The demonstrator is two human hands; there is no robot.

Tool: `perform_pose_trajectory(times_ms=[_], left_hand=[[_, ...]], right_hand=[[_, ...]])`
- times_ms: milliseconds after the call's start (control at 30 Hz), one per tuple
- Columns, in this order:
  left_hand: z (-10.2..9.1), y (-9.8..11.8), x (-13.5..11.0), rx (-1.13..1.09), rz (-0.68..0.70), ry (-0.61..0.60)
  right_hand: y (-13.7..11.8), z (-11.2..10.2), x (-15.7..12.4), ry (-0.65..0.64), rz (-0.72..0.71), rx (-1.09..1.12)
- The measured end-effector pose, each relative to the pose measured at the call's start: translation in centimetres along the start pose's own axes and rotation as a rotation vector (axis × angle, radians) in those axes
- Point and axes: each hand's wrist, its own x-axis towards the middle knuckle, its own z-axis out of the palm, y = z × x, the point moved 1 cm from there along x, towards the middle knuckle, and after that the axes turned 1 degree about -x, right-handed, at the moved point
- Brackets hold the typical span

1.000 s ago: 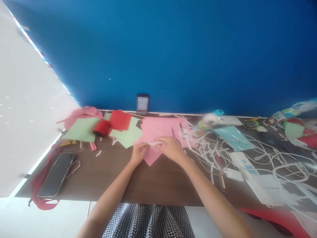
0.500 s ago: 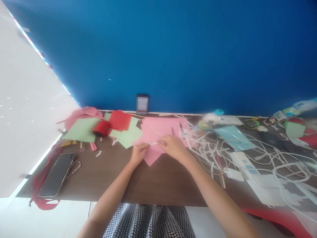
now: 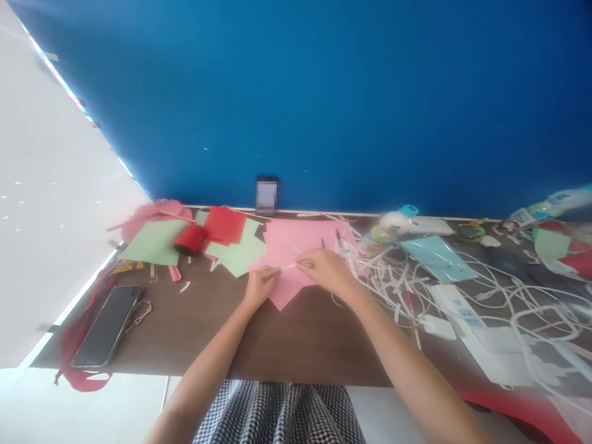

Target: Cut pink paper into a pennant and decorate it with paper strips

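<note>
1. Nearest, a black-and-white checked garment (image 3: 277,413) shows below the front edge of the brown tabletop (image 3: 296,345).
2. On the left of the tabletop lies a dark-screened phone (image 3: 107,327), with a red strap (image 3: 87,377) beside it, part of which hangs over the front edge.
3. On the right, a white power strip (image 3: 457,305) lies at a slant, a white adapter (image 3: 438,327) just beside it and white cables (image 3: 536,320) looping around.
4. Near the middle, the hands are at work: the left hand (image 3: 260,287) pinches one end of a thin white strip (image 3: 288,266) between thumb and fingers.
5. The right hand (image 3: 327,271) grips the other end with its fingertips, so the strip spans the small gap between the hands, in front of the pink paper (image 3: 296,231); whether it touches the paper I cannot tell.
6. To the right of the right hand is a tangle of narrow white strips (image 3: 391,283); beyond it, a light-blue packet (image 3: 437,258).
7. Left of the pink paper are green sheets (image 3: 243,253), a red square (image 3: 226,224) and a red cylinder (image 3: 189,239) on its side.
8. Farther back stand a blue-capped bottle (image 3: 393,223), tilted, and a small dark-framed device (image 3: 267,196), upright against the blue wall (image 3: 296,105).
</note>
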Motion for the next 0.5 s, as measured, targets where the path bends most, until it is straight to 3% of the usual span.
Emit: perform_pose_trajectory(times_ms=[500], left_hand=[[-0.1, 0.1, 0.0, -0.006, 0.027, -0.010]], right_hand=[[-0.2, -1.9, 0.0, -0.065, 0.007, 0.036]])
